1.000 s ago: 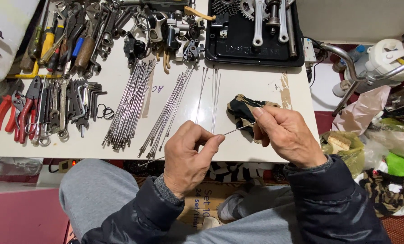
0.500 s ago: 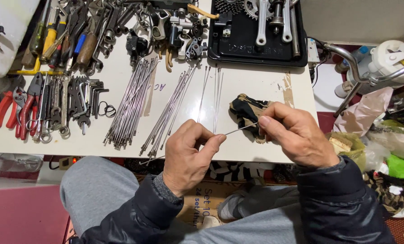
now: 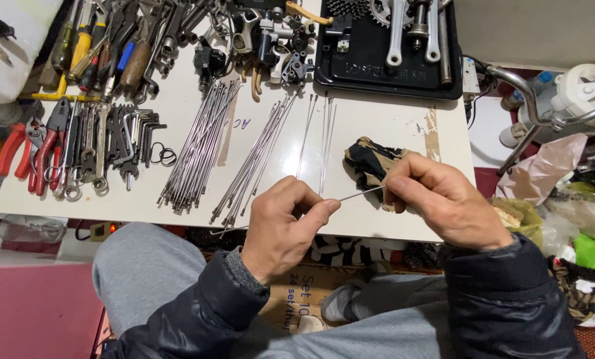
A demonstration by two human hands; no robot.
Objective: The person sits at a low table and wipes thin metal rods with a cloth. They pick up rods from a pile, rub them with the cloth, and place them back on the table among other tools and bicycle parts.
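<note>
Left hand (image 3: 285,223): pinches one end of a single spoke (image 3: 362,193).
Right hand (image 3: 444,203): pinches the other end, over the table (image 3: 377,126) edge.
Spoke piles: two bundles (image 3: 201,149), a few loose.
Glove (image 3: 370,166): one.

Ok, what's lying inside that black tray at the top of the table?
The black tray holds silver crank arms, a chainring and a cassette cog at its far edge. Anything further back is cut off by the frame.
</note>
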